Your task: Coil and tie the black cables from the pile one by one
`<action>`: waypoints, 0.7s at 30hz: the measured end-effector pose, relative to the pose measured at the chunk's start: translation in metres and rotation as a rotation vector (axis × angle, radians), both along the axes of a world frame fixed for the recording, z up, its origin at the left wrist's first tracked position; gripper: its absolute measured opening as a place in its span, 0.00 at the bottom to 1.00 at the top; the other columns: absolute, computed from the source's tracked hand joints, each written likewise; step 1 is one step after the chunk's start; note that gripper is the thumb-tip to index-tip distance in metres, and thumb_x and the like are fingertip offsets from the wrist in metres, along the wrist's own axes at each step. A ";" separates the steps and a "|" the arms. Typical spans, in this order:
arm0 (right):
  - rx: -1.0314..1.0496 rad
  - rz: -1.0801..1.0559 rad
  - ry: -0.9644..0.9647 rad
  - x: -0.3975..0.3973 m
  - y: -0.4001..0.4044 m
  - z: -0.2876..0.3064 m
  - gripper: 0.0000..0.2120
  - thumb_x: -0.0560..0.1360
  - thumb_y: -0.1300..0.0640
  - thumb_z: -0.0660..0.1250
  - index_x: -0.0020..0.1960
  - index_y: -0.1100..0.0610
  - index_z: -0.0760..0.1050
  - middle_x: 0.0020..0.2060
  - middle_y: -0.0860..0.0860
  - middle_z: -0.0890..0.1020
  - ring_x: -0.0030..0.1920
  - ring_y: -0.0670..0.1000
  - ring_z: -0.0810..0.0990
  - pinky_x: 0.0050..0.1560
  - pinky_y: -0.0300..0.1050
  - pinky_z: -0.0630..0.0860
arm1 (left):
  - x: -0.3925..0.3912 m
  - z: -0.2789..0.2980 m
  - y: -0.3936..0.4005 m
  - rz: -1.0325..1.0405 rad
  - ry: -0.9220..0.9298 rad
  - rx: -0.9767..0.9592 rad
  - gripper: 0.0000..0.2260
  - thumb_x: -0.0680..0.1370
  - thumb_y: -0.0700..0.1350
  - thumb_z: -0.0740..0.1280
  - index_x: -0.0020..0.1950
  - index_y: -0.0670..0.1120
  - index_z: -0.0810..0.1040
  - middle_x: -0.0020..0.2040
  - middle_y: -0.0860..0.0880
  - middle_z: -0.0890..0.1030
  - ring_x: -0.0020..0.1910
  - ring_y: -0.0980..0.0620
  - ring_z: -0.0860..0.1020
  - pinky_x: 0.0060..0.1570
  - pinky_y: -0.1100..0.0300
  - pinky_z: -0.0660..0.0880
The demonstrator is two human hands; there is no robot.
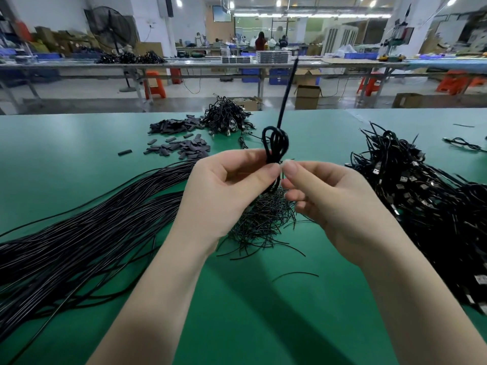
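Your left hand (226, 180) grips the coiled cable (275, 146), its loops standing upright above that grip; your right hand (324, 191) pinches the tie (286, 93) beside it, nearer the coil's waist.

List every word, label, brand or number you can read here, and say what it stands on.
None can be read.
The wall screen at the back is too blurred and shows no legible text.
The cardboard boxes on the floor show no readable print.
The USB plugs in the right-hand pile carry no legible marks.
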State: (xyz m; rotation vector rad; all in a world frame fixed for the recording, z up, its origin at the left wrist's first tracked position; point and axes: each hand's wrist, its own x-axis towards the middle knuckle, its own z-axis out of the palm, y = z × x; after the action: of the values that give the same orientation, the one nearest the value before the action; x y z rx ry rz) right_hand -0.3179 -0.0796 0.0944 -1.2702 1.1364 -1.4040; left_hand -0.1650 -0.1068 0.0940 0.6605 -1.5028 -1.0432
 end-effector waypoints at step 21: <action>-0.892 -0.451 0.740 -0.002 -0.004 -0.007 0.02 0.74 0.65 0.71 0.45 0.61 0.82 0.40 0.49 0.83 0.42 0.49 0.80 0.47 0.38 0.75 | 0.001 0.003 0.003 0.037 -0.070 0.094 0.04 0.71 0.49 0.75 0.43 0.51 0.86 0.37 0.49 0.85 0.36 0.56 0.80 0.37 0.65 0.76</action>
State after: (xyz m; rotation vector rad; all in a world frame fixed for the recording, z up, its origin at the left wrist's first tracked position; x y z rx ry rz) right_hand -0.3195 -0.0833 0.0872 -2.4172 1.3732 -1.9550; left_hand -0.1643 -0.1037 0.0968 0.7946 -1.5030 -1.0771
